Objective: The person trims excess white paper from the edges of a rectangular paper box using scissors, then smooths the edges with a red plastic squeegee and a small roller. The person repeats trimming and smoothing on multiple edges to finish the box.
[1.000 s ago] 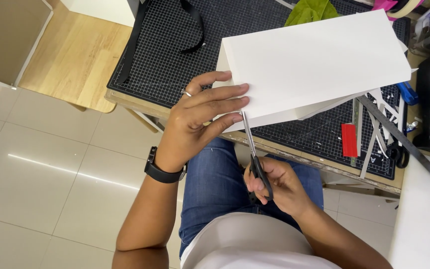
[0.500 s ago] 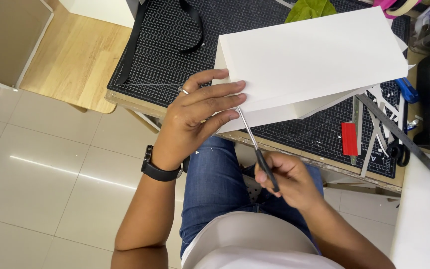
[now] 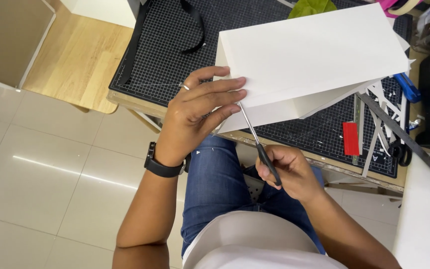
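While the left hand [image 3: 195, 119] pinches the near left corner of a large folded sheet of stiff white card [image 3: 309, 55], its fingers [image 3: 225, 92] lying flat and close together on top with the thumb underneath, the right hand [image 3: 287, 172] is curled shut around the black handles of a pair of slim steel-bladed scissors [image 3: 260, 147]. The blades point up and away from the body, their tips meeting the card's lower edge just beside the left fingertips. The card hangs partly over the near edge of the table [image 3: 324, 164], resting on a black gridded cutting mat [image 3: 175, 55], with a second layer showing beneath the top one. It looks light but fairly rigid, likely to hold its shape when gripped at an edge and to crease if bent hard; a hold close to the cut line, as here, seems to keep it steady. On the mat to the right lie a small red rectangular piece [image 3: 351, 138], thin white offcut strips [image 3: 384, 114] and a long grey metal ruler [image 3: 404, 137]. A black wristwatch [image 3: 161, 167] sits on the left wrist.
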